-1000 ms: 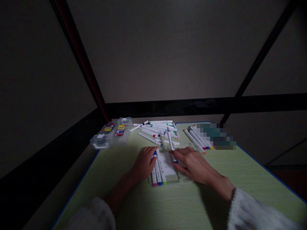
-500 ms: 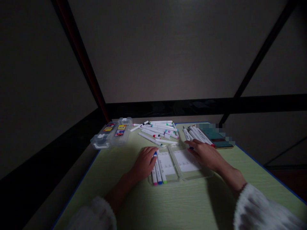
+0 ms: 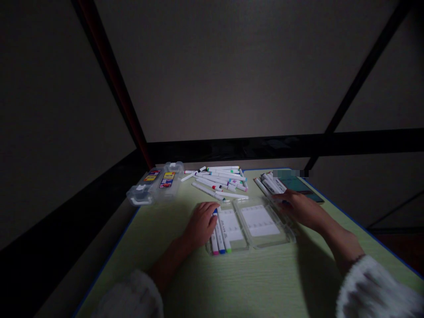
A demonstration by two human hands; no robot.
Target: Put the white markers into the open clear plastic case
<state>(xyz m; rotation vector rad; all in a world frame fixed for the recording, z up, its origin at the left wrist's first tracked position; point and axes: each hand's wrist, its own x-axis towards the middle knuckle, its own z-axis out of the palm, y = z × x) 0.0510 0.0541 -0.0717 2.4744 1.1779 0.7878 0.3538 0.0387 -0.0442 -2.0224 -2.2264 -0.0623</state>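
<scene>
A clear plastic marker case (image 3: 272,242) lies unfolded on the table, with white paper inserts in both halves. Three white markers (image 3: 222,234) with pink, blue and green ends lie side by side in its left half. Over their upper part bend the fingers of my left hand (image 3: 201,224), the thumb along their left side. My right hand (image 3: 300,207) is at the near ends of a bundle of white markers (image 3: 270,182), just beyond the case's right half. Its fingers are curled round a marker there; the gripped end is hidden.
A loose heap of white markers (image 3: 220,178) with coloured ends covers the table's far middle. At far left sits another clear case (image 3: 141,195) with yellow labels, unfolded. A phone-like flat green object (image 3: 300,187) lies at right. Blue edging borders the table (image 3: 251,287).
My right hand has moved right, from above the case's right half to the bundle's near ends, uncovering the paper insert. My left hand stays where it was.
</scene>
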